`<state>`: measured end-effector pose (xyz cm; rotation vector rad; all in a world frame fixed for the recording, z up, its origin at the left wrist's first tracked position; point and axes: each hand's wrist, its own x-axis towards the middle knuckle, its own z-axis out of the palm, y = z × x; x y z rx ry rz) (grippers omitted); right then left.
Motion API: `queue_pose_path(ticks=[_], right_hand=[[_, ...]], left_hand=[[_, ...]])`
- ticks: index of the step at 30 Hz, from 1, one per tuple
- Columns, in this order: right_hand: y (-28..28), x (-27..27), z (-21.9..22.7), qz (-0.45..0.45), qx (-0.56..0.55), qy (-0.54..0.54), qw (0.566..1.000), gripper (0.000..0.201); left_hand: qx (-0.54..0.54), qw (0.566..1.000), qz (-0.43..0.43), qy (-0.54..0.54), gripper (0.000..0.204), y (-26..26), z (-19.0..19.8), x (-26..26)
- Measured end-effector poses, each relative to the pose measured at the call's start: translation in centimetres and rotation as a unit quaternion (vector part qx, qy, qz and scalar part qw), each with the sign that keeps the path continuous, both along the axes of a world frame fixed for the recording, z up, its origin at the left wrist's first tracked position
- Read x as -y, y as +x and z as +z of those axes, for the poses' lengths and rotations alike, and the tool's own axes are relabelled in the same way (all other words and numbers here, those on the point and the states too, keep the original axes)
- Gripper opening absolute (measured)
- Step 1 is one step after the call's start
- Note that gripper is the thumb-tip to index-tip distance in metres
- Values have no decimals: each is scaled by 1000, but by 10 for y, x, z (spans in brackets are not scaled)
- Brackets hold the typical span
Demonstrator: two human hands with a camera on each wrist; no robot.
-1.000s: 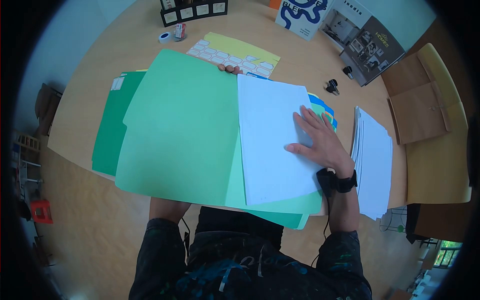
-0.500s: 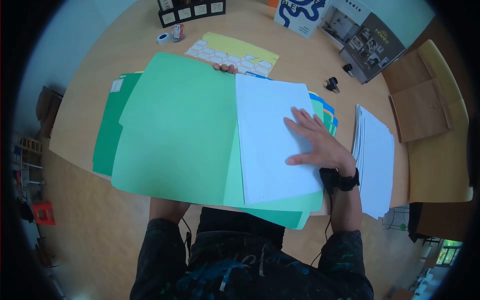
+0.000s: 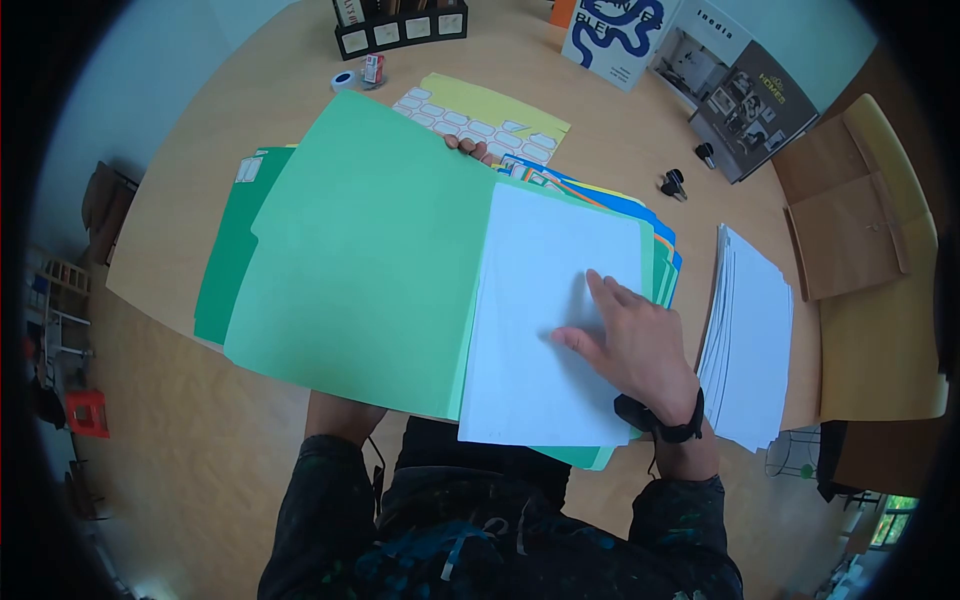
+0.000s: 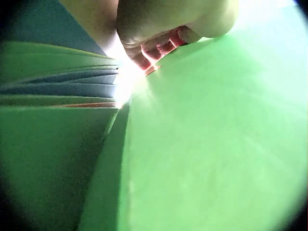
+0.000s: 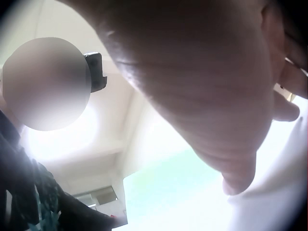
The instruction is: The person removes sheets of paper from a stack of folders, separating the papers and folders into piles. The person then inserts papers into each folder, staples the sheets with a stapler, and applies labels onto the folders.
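Observation:
A light green folder (image 3: 360, 260) lies opened out, its left flap raised. My left hand (image 3: 467, 148) is behind that flap, fingertips showing at its top edge; in the left wrist view the hand (image 4: 178, 24) has curled fingers against the green folder (image 4: 216, 130). White paper (image 3: 540, 320) lies on the folder's right half, its lower edge near or past the folder's bottom. Over the paper, my right hand (image 3: 645, 345) is spread with thumb and forefinger extended, fingertips touching or close above it. The right wrist view shows the palm (image 5: 202, 82) from below.
Blue and green folders (image 3: 640, 208) lie beneath, a dark green one (image 3: 232, 250) at left. A paper stack (image 3: 745, 340) is at right. Behind are a label sheet (image 3: 480, 115), tape (image 3: 344, 80), black clips (image 3: 674, 185), books (image 3: 755, 100) and a black organizer (image 3: 400, 32).
The paper has slid toward the body and slightly left, uncovering the top edge of the folder's right half. My right hand has moved nearer the body. My left hand still holds the flap.

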<state>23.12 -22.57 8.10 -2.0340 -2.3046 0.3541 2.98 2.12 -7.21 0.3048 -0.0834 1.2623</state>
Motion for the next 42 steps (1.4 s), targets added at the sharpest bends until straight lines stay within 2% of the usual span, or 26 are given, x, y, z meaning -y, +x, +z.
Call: queue_pose_path(ticks=[1,2,3,4,5,7,10,23,26,28,29,32,34,36,37,39,42], right_hand=[[0,-5,5,-54,-48,-50,996,79],[9,-10,-1,-55,-50,-50,996,79],[23,-17,-15,52,-28,67,996,76],[32,-22,-25,158,-6,183,970,73],[34,-27,-29,155,-6,183,971,73],[37,-31,-34,191,-76,63,977,83],[38,-33,-49,145,-60,23,987,90],[33,-37,-51,138,-68,54,987,87],[37,-38,-45,139,-90,79,983,79],[53,-44,-35,68,-182,166,967,68],[59,-45,-25,-1,-260,181,948,64],[99,-69,-12,-158,-457,179,857,57],[131,-91,-11,-200,-351,163,900,59],[147,-120,-22,-224,-148,214,939,59],[152,-132,-27,-226,-148,217,938,59],[158,-153,-38,-239,60,173,954,57],[167,-169,-48,-221,33,125,967,52]], left_hand=[[-1,1000,1,0,16,0,0,1],[-2,1000,1,-1,16,0,0,3],[-2,1000,0,-2,16,1,0,5],[-3,1000,-1,-3,16,2,-1,6],[-3,1000,-2,-4,16,3,-1,8],[-2,1000,-5,-5,17,6,0,10],[-2,1000,-4,-2,17,5,4,11],[12,1000,16,-2,20,0,15,18],[13,1000,13,-2,21,1,19,18],[15,1000,8,-2,22,4,22,17],[16,1000,4,-3,22,6,23,17],[20,1000,-6,-6,23,12,25,18],[22,1000,-12,-10,23,17,26,18],[10,999,-3,-42,23,21,27,20],[-3,998,12,-68,22,22,29,18],[17,999,1,-50,21,23,21,14],[21,999,-8,-46,20,16,28,19]])
